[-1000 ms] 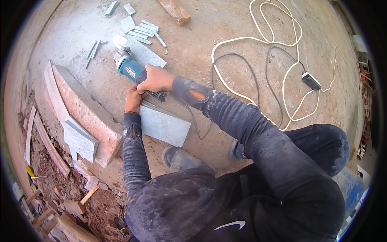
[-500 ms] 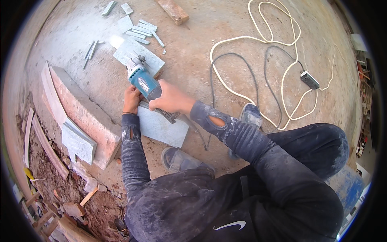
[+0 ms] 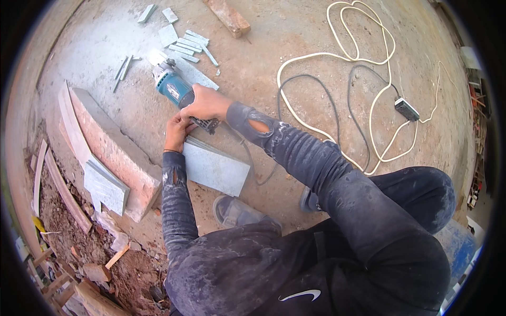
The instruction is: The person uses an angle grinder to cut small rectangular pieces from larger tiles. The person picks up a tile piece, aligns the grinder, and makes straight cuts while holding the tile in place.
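My right hand (image 3: 207, 104) is wrapped round the rear of a teal and black angle grinder (image 3: 174, 88). Its head points to the far left, over a pale grey stone tile (image 3: 197, 73) lying on the ground; the disc is blurred in dust. My left hand (image 3: 178, 130) has its fingers bent together against the near side of the grinder's rear body, partly hidden there. Just below the hands rests a small stack of uncut grey tiles (image 3: 216, 168).
Cut tile strips (image 3: 185, 46) lie beyond the grinder, near a wooden block (image 3: 229, 18). At left stands a concrete kerb block (image 3: 116, 142) with tile pieces (image 3: 105, 187) leaning on it. A cream cable (image 3: 303, 51) loops at right to a socket box (image 3: 406, 109).
The grinder and my right hand have shifted left and away across the tile. My left hand has moved from beneath the grinder's body toward its rear end.
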`<state>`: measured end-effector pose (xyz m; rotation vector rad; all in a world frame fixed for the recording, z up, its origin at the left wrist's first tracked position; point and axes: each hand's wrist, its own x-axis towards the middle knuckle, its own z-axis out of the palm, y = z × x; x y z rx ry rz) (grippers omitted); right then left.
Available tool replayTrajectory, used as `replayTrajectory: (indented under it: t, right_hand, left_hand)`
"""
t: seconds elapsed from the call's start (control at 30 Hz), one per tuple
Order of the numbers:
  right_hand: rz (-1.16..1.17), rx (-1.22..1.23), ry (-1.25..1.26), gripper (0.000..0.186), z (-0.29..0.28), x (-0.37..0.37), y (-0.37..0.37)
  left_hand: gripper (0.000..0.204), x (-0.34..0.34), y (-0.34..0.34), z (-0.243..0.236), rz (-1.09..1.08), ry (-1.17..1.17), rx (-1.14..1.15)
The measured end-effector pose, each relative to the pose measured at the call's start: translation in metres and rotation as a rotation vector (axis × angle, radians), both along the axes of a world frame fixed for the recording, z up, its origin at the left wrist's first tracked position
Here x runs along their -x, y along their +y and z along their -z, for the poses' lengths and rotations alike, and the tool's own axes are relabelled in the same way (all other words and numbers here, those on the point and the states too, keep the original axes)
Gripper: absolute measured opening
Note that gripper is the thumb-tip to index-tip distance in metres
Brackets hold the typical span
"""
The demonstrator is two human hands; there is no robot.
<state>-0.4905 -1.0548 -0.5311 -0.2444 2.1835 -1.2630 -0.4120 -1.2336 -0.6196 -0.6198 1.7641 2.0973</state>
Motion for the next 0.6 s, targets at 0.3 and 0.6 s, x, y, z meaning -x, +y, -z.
replayTrajectory:
  t: [0.3, 0.6]
  right_hand:
    - [-0.09, 0.083, -0.081, 0.067, -0.003, -0.03, 0.061]
    - [-0.306, 0.034, -0.181, 0.062, -0.031, -0.016, 0.117]
  left_hand:
    - [0.019, 0.002, 0.002, -0.003, 0.008, -0.012, -0.069]
    - [0.026, 0.004, 0.01, -0.015, -0.025, -0.029, -0.03]
